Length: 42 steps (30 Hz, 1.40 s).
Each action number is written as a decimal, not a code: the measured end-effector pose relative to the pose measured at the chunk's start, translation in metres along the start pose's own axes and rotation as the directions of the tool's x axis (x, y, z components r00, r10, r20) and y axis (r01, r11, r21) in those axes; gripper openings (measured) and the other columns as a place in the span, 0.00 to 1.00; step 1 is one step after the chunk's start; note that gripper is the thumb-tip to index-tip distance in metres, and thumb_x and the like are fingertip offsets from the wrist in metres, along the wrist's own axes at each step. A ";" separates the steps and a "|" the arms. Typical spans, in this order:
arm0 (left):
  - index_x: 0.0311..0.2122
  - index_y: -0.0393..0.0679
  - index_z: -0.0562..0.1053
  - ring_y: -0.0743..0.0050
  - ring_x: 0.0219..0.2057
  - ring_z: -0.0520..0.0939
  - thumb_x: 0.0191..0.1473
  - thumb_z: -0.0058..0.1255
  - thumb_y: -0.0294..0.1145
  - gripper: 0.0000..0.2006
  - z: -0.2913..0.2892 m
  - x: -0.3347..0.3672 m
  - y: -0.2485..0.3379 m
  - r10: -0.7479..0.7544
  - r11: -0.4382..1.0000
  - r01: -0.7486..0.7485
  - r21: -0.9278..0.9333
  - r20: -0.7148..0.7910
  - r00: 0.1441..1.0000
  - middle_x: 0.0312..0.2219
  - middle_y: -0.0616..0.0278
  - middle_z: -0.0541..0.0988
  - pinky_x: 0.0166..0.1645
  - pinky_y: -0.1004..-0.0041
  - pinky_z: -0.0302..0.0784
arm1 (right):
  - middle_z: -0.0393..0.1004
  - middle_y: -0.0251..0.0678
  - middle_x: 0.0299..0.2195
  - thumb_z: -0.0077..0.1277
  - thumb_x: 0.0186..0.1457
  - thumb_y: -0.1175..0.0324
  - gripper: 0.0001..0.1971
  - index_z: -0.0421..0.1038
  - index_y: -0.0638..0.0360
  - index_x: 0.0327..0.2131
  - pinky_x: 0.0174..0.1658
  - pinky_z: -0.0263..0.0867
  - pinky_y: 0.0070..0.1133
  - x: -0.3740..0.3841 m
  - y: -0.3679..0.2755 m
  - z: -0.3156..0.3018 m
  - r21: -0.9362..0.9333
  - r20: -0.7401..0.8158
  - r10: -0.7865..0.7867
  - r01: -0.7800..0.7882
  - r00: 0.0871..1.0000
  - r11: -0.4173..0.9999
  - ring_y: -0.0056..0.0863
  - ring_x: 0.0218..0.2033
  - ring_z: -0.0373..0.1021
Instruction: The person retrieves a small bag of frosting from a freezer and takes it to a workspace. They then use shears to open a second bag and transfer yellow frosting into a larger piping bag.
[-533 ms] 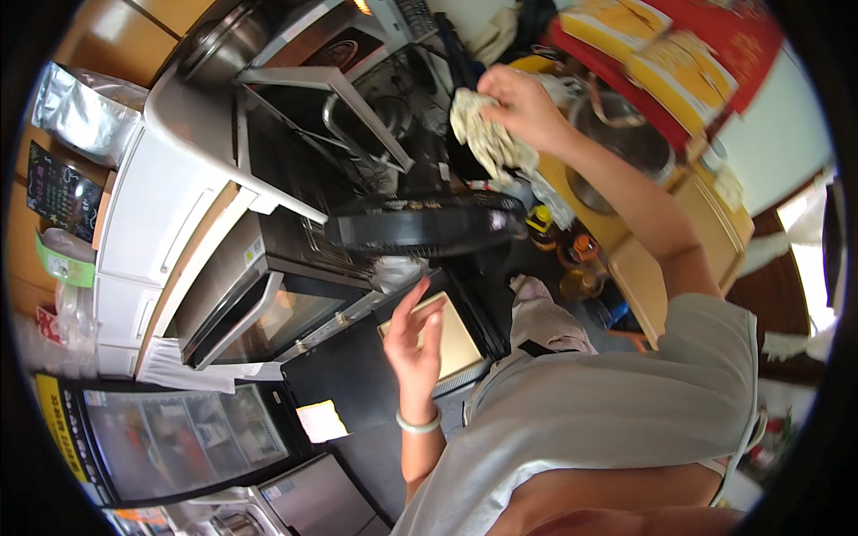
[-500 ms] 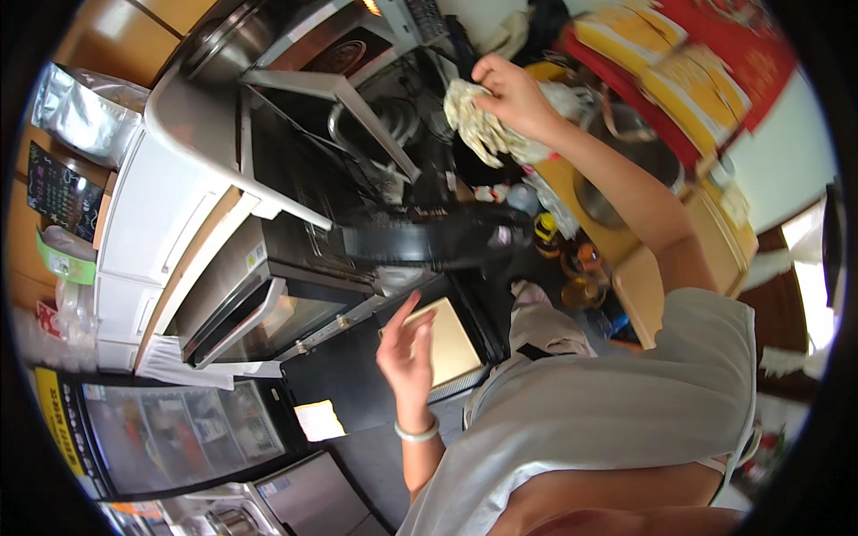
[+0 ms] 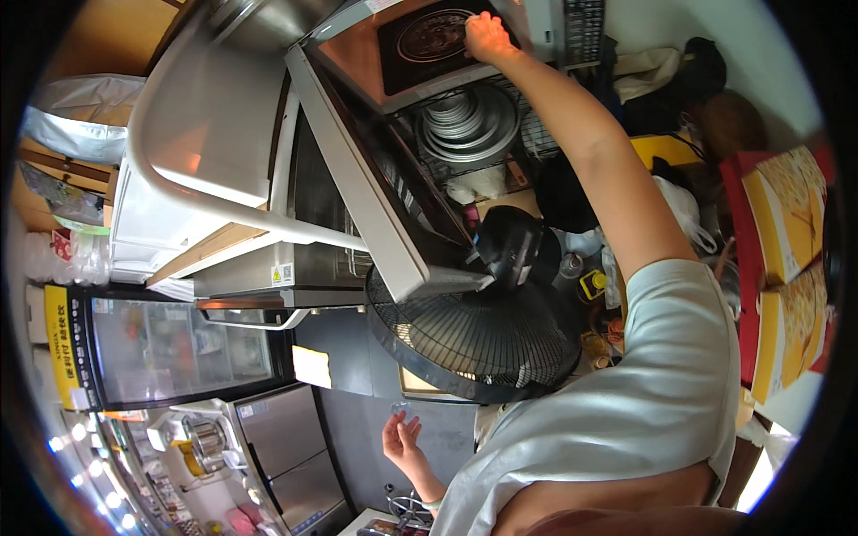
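My right hand (image 3: 490, 37) is raised at the far side, its fingers curled closed at the dark opening of a silver microwave-like oven (image 3: 366, 40). Orange light falls on the hand, and whatever the fingers hold, if anything, is hidden. The oven's door (image 3: 357, 170) hangs wide toward me. Low in front, my left hand (image 3: 404, 442) hovers over the grey floor with its fingers loosely bent and apart. A faint clear shape (image 3: 399, 409) shows by its fingertips, too indistinct to name.
A black fan (image 3: 474, 339) stands below the open door. Stacked round metal pans (image 3: 469, 121) sit on a wire rack under the oven. Yellow boxes (image 3: 786, 214) are on the right. To the left are a white-edged counter (image 3: 210, 116) and a glass-door fridge (image 3: 179, 344).
My right hand has moved up to the oven opening, and the pale patterned cloth it held no longer shows. My left hand has dropped lower. The view has shifted toward the oven.
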State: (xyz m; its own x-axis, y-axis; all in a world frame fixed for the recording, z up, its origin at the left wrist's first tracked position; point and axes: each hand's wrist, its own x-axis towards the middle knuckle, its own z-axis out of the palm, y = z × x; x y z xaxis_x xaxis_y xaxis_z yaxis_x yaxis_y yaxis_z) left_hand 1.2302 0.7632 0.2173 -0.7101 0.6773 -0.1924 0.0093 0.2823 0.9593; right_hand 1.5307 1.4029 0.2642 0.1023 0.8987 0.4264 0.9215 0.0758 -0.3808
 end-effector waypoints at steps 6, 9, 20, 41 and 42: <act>0.44 0.38 0.67 0.72 0.32 0.79 0.57 0.44 0.33 0.12 0.003 -0.020 -0.004 -0.088 0.995 0.093 0.020 -0.187 0.978 0.39 0.56 0.76 0.35 0.76 0.75 | 0.72 0.45 0.37 0.48 0.47 0.69 0.10 0.75 0.56 0.34 0.40 0.69 0.31 0.089 0.009 0.071 -0.188 -0.074 -0.060 0.045 0.995 0.981 0.41 0.40 0.70; 0.44 0.38 0.67 0.72 0.32 0.79 0.57 0.44 0.33 0.12 0.001 -0.024 -0.006 -0.122 0.991 0.132 0.025 -0.249 0.961 0.39 0.56 0.75 0.35 0.77 0.75 | 0.76 0.42 0.31 0.48 0.46 0.69 0.08 0.76 0.58 0.28 0.36 0.71 0.30 0.103 -0.028 0.084 -0.030 0.032 -0.141 0.142 0.989 0.989 0.37 0.35 0.74; 0.44 0.36 0.67 0.68 0.33 0.79 0.57 0.44 0.31 0.12 0.017 -0.004 -0.004 -0.110 0.994 0.109 -0.013 -0.147 0.983 0.40 0.53 0.75 0.37 0.74 0.76 | 0.75 0.40 0.37 0.47 0.51 0.66 0.13 0.73 0.54 0.41 0.42 0.68 0.28 0.061 -0.011 0.055 -0.009 0.304 -0.550 0.579 0.778 0.815 0.37 0.39 0.72; 0.44 0.36 0.68 0.70 0.33 0.79 0.57 0.43 0.31 0.12 0.030 0.027 -0.017 -0.028 0.999 0.031 -0.039 0.074 0.997 0.39 0.55 0.75 0.36 0.74 0.75 | 0.71 0.42 0.37 0.40 0.50 0.78 0.22 0.62 0.63 0.51 0.39 0.67 0.20 -0.048 -0.001 -0.073 0.898 0.297 -0.573 -0.428 0.764 -0.104 0.26 0.36 0.69; 0.43 0.35 0.68 0.69 0.34 0.79 0.57 0.43 0.31 0.12 0.031 0.035 -0.017 -0.010 1.000 0.013 -0.027 0.108 0.994 0.39 0.54 0.75 0.36 0.75 0.75 | 0.69 0.44 0.43 0.37 0.51 0.78 0.24 0.57 0.64 0.54 0.43 0.68 0.21 -0.057 0.011 -0.084 0.748 0.185 -0.711 -0.567 0.678 -0.346 0.30 0.41 0.69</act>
State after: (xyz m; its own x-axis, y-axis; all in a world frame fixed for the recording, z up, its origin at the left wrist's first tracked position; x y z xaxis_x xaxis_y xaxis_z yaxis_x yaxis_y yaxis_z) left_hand 1.2269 0.8033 0.1878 -0.6298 0.7439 -0.2235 -0.0191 0.2728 0.9619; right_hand 1.5663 1.3161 0.3042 -0.6555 0.6353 0.4082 -0.6566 -0.2124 -0.7237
